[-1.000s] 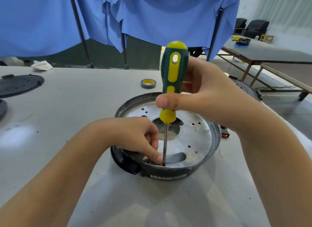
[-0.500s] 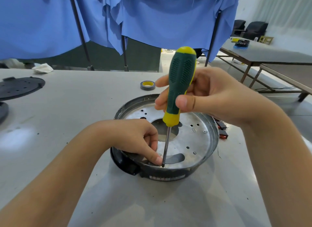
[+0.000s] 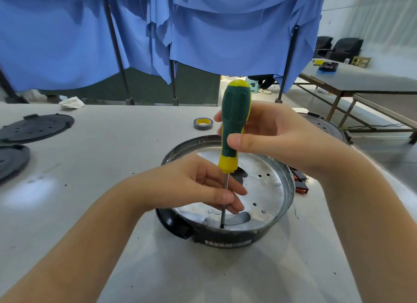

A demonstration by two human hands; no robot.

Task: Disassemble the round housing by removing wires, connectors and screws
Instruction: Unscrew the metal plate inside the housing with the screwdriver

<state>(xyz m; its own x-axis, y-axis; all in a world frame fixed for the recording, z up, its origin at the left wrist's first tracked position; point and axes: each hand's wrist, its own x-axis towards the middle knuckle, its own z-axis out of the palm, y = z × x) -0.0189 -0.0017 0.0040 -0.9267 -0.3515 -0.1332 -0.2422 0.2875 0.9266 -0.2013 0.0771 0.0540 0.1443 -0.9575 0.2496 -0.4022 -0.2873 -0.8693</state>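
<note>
Grip check, head view only: your right hand (image 3: 277,140) holds the screwdriver (image 3: 234,126) by its green/yellow handle, thumb across the front, fingers behind. Your left hand (image 3: 198,187) pinches the bare shaft low down, just above the tip.

What changed vs 1 s ago: your left fingers were down on the plate beside the tip; now they've come up and closed round the shaft itself. Right hand re-gripped too, and the handle shows its green dotted face, not the yellow stripe, so the driver prob. got turned. Tip looks to be at about the same spot, w/ the shaft near upright.

Where things are, rel. to the round housing (image 3: 228,237): it sits on the tabletop (image 3: 108,158) right in front of you. Tip is inside it, at its near edge, by the curved slot in the metal plate. Tape roll (image 3: 203,123) lies beyond it, black lids far left of it, red connector bits just right of it.

Meaning, as I judge it: you're steadying the shaft to seat or keep it in a screw head at that near edge. Can't see the screw itself, so can't tell if it's loosening. Screw step not finished.
</note>
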